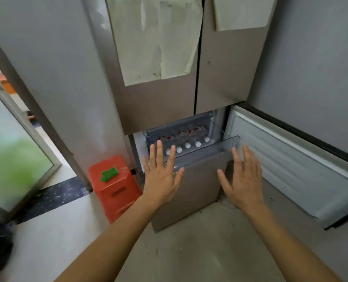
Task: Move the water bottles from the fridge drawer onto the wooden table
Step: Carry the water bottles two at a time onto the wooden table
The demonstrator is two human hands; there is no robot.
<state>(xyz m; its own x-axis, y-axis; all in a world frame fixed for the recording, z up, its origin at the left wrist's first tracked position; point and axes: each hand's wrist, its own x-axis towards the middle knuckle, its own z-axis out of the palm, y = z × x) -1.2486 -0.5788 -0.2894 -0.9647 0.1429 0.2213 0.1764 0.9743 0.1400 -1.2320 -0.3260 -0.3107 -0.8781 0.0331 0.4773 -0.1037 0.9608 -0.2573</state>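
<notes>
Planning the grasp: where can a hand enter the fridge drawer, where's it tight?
Fridge drawer is open on top. Freest: right end, between the last of the water bottles and the side wall. Crowded: five caps side by side. Left hand and right hand hover open at its front.

One wide-angle view, from a camera worn on the person's head, looks forward and steeply down at a tall brown-grey metal fridge [158, 102] close ahead. Its clear plastic drawer [209, 148] sits mid-frame. Bare forearms enter from the near edge — left hand [160, 176] and right hand [243, 180] spread flat before it.
</notes>
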